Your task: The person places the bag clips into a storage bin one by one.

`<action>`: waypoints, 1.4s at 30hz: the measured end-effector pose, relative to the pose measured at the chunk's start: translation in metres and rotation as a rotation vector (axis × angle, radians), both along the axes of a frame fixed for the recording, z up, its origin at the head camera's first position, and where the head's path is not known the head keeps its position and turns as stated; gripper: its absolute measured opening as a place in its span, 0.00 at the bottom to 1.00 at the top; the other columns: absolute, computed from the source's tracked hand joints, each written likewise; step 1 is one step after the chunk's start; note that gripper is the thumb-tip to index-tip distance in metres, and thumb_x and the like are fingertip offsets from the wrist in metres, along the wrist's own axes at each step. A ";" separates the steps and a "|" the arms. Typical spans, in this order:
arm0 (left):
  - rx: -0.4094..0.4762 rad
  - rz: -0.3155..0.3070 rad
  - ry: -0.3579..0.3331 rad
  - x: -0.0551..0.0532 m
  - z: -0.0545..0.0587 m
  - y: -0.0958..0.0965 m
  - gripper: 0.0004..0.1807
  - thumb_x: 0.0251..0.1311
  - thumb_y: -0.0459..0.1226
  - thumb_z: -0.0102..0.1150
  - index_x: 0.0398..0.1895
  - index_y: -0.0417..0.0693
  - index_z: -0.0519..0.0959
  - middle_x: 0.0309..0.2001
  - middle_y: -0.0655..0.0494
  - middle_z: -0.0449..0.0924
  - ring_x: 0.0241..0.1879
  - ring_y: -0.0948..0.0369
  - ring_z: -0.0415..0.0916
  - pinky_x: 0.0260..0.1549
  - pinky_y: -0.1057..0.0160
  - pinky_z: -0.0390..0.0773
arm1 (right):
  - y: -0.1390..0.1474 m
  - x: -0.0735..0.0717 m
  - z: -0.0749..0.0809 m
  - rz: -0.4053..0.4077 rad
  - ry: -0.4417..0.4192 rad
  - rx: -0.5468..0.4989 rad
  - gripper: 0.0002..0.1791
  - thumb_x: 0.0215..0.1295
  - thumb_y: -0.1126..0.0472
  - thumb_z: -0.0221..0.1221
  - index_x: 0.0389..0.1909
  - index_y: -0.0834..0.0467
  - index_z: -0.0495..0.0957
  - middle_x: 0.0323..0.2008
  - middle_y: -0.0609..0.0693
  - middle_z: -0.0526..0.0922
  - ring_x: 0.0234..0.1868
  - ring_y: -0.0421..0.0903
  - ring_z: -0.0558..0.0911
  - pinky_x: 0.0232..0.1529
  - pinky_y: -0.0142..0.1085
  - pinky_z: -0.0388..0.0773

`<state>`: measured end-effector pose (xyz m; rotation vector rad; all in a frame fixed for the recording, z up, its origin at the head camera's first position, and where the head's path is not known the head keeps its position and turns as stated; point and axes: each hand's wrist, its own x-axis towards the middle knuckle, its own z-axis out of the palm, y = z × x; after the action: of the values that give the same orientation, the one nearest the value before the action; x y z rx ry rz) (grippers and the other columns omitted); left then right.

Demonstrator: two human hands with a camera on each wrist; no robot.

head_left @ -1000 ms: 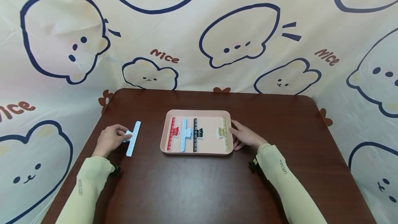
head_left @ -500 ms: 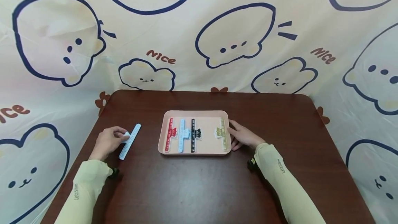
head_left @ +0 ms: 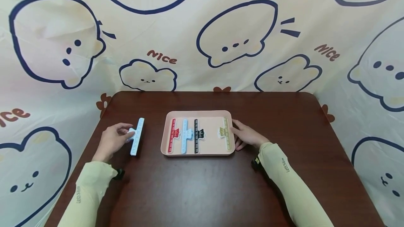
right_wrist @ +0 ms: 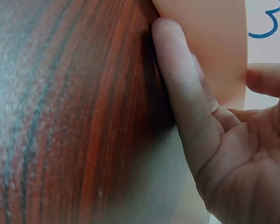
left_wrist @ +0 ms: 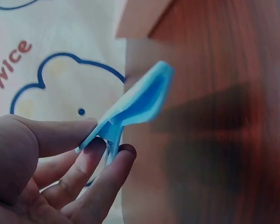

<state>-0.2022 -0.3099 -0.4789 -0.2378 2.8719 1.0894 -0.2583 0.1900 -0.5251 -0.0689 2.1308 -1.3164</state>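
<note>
My left hand (head_left: 114,138) pinches a light blue ruler clip (head_left: 137,136) by its handle, thumb on one side and fingers on the other. In the left wrist view this clip (left_wrist: 137,100) is seen end-on, raised above the table with its shadow below. A pink tray (head_left: 213,115) holds a red clip (head_left: 172,136), another light blue clip (head_left: 184,136), a black clip (head_left: 196,136) and a green clip (head_left: 227,134). My right hand (head_left: 247,136) touches the tray's right side. In the right wrist view, straight fingers (right_wrist: 177,70) lie along the outer wall, the thumb at the rim.
The dark brown table (head_left: 189,188) extends around the tray on all sides. A pale curtain (head_left: 186,34) printed with cartoon outlines hangs behind the table and along its left and right edges. Inside the tray, a gap separates the black clip from the green one.
The light blue clip in my left hand tilted, then swung back more upright and rose off the table. My right hand stays at the tray; the head view shifted slightly.
</note>
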 end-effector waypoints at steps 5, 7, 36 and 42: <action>0.064 -0.017 0.032 -0.001 0.008 0.015 0.19 0.71 0.42 0.64 0.59 0.41 0.80 0.46 0.39 0.83 0.41 0.50 0.85 0.37 0.60 0.87 | -0.001 0.002 0.003 0.003 0.010 0.005 0.35 0.84 0.49 0.44 0.84 0.45 0.43 0.32 0.61 0.83 0.26 0.50 0.86 0.31 0.45 0.87; 0.089 -0.031 0.045 -0.002 0.011 0.021 0.19 0.71 0.42 0.64 0.59 0.40 0.80 0.45 0.40 0.83 0.41 0.51 0.85 0.39 0.57 0.88 | -0.001 0.002 0.003 0.004 0.012 0.006 0.35 0.84 0.49 0.44 0.84 0.45 0.43 0.32 0.61 0.84 0.26 0.49 0.86 0.31 0.45 0.87; 0.302 -0.216 -0.005 -0.020 0.027 0.106 0.15 0.68 0.36 0.67 0.52 0.40 0.77 0.39 0.44 0.82 0.41 0.52 0.85 0.45 0.48 0.86 | 0.000 0.002 -0.001 -0.007 0.009 -0.016 0.34 0.84 0.48 0.45 0.84 0.42 0.45 0.33 0.61 0.83 0.26 0.50 0.86 0.31 0.45 0.87; 0.296 -0.239 -0.017 -0.025 0.027 0.124 0.14 0.69 0.36 0.66 0.52 0.41 0.76 0.42 0.44 0.81 0.43 0.51 0.81 0.44 0.54 0.87 | 0.000 0.003 -0.002 -0.005 0.005 -0.014 0.34 0.84 0.48 0.46 0.84 0.42 0.45 0.33 0.61 0.84 0.26 0.50 0.86 0.31 0.46 0.87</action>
<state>-0.2273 -0.1860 -0.4521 0.1083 2.5903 1.4265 -0.2557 0.1901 -0.5266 -0.0726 2.1271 -1.3351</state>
